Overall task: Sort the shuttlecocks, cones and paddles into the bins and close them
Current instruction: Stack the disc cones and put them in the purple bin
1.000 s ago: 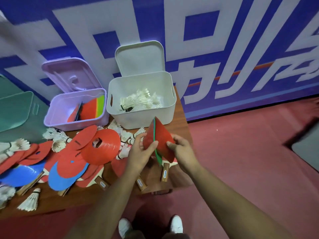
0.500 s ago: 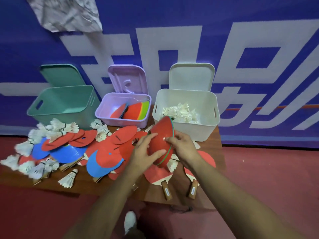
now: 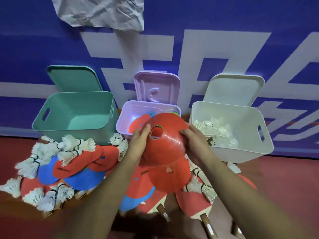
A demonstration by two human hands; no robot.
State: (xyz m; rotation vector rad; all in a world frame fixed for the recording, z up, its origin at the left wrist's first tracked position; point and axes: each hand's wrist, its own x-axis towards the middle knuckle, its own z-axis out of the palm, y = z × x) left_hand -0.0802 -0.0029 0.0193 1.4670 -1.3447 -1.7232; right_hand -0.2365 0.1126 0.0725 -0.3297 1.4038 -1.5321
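1. Blue wall with white lettering backs the worktop, which is mostly buried under clutter.
2. Left grip and right grip pinch opposite rims of the tilted red cones. A green edge in the hole hints at nesting; the count is unclear.
3. Just beyond the grips, the held cones partly hide the lilac bin.
4. Left stands the green bin; right, the white bin holds shuttlecocks.
5. Below, the paddles are cut off by the frame's edge.
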